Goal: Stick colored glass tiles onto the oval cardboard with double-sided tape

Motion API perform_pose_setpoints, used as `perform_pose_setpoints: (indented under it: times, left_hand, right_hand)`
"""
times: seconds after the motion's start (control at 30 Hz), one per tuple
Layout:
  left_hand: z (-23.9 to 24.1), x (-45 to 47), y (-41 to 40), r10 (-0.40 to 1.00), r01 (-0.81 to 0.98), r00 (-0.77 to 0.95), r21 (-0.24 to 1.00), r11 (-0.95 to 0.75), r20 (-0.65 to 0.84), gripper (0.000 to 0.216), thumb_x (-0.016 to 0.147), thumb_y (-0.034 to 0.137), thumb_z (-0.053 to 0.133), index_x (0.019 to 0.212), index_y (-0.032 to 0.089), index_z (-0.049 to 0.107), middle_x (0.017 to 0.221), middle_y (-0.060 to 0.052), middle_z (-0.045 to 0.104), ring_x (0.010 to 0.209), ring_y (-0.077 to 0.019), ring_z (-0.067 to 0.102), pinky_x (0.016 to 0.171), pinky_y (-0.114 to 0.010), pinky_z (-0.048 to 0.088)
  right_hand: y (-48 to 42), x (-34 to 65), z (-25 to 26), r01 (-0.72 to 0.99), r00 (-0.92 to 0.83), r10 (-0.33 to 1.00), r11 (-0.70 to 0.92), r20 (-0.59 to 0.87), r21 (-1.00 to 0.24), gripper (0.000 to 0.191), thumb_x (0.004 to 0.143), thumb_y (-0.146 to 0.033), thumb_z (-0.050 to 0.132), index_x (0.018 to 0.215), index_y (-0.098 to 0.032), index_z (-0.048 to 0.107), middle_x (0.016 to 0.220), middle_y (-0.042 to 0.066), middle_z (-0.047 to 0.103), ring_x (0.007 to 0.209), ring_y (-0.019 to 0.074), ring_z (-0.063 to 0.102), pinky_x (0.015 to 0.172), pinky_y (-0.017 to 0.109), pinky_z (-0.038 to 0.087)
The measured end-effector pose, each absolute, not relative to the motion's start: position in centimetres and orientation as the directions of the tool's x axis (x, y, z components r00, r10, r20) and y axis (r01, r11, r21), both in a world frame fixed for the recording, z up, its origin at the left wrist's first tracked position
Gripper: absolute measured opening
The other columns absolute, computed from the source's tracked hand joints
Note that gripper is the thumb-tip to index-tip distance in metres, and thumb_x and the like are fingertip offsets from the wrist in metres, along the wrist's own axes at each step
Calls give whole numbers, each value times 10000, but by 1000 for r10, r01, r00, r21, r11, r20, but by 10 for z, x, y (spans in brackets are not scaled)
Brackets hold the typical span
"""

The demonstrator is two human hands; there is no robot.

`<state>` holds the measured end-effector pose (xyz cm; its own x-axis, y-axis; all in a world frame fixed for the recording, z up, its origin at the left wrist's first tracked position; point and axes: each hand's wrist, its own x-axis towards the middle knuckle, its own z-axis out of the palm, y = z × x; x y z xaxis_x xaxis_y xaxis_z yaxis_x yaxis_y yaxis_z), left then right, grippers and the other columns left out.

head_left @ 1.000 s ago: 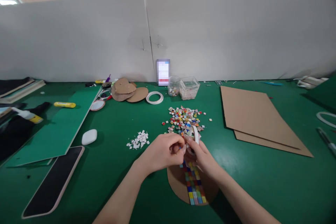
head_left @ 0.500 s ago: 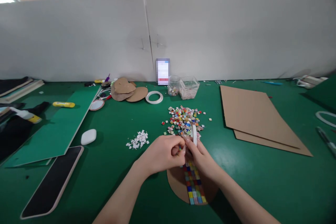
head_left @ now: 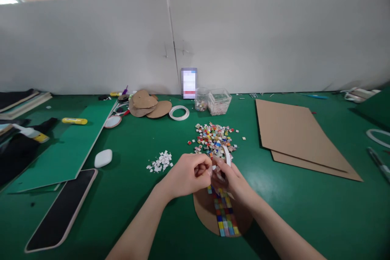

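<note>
My right hand point(head_left: 237, 179) holds a narrow roll of white tape point(head_left: 227, 155) upright between thumb and fingers. Close beside it, my left hand point(head_left: 189, 174) is closed in a pinch; a small white bit shows between the two hands, apparently the tape's end. Below them lies a round cardboard disc point(head_left: 204, 213), partly hidden by the hands. Rows of coloured mosaic tiles point(head_left: 225, 216) run up its middle. Just beyond my fingers is a heap of loose, multicoloured tiles point(head_left: 213, 135). Small white paper scraps point(head_left: 161, 162) are piled left of my left hand.
A phone point(head_left: 62, 211) and a white case point(head_left: 103, 158) lie at the left near a green board point(head_left: 76, 146). Cardboard circles point(head_left: 160, 109), a white ring point(head_left: 179, 113) and clear containers point(head_left: 219, 102) stand behind. Cardboard sheets point(head_left: 292, 134) rest at the right.
The tape roll has tilted and turned in my right hand, showing more of its ring. My left hand has shifted slightly left, and a white bit now shows between the hands.
</note>
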<state>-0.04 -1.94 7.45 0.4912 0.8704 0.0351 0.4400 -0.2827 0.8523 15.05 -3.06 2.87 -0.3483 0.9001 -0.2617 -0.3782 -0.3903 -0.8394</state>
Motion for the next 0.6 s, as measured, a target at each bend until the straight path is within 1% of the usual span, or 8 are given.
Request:
perform_pose_setpoints:
  times: [0.17, 0.3, 0.4, 0.5, 0.6]
  left_hand:
    - [76, -1, -19, 873, 399, 486, 882, -250, 28, 83, 690, 111, 438, 637, 171, 457, 550, 62, 381, 499, -60, 324, 453, -168, 265]
    - [76, -3, -19, 876, 385, 483, 896, -222, 10, 81, 699, 121, 437, 645, 170, 472, 555, 58, 400, 499, -62, 338, 450, -169, 276]
    - [76, -5, -17, 887, 410, 461, 881, -235, 22, 87, 720, 135, 440, 655, 172, 485, 570, 49, 432, 516, -71, 370, 469, -176, 301]
    - [74, -9, -13, 927, 468, 370, 848, -250, 69, 102, 748, 154, 429, 674, 176, 495, 585, 43, 460, 530, -79, 401, 493, -184, 320]
    - [70, -12, -7, 966, 576, 229, 784, -230, 115, 123, 782, 204, 421, 687, 183, 495, 545, 57, 427, 491, -77, 372, 472, -187, 290]
  right_hand:
    - [-29, 150, 33, -382, -414, 871, -429, -263, -819, 349, 811, -446, 507, 597, -191, 403, 486, -79, 329, 431, 66, 266, 432, 194, 255]
    - [-29, 149, 34, -417, -495, 848, -422, -188, -805, 381, 842, -429, 449, 549, -195, 380, 428, -86, 297, 392, 67, 239, 427, 209, 263]
    - [-28, 149, 36, -449, -508, 848, -413, -153, -792, 376, 853, -399, 432, 538, -198, 390, 402, -88, 292, 372, 70, 246, 423, 212, 272]
    - [-27, 149, 37, -470, -485, 862, -401, -150, -786, 385, 847, -395, 444, 520, -196, 404, 387, -87, 301, 355, 66, 245, 407, 210, 264]
    - [-26, 149, 37, -487, -465, 871, -401, -158, -776, 411, 845, -407, 457, 499, -193, 402, 382, -84, 310, 345, 62, 237, 392, 207, 258]
